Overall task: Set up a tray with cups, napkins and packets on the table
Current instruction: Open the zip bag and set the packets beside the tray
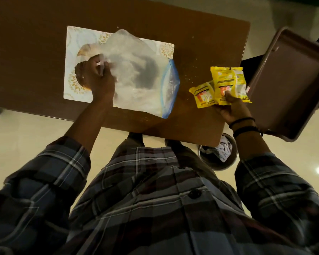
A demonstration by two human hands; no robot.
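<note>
Brown surface: clear blue-sealed zip bag on placemat, contents blurred. Left hand pinches the bag. Right hand grips glossy yellow packets over right edge, beside tilted tray. Floor bin holds crumpled paper.

yellow packets with dark bands of print, lettering too small and blurred to read, no other legible text, labels or numbers

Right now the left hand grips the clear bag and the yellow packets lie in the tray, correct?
Not quite. The head view shows the yellow packets held in the right hand, beside the tray, not in it. The left hand does grip the clear bag.
</note>
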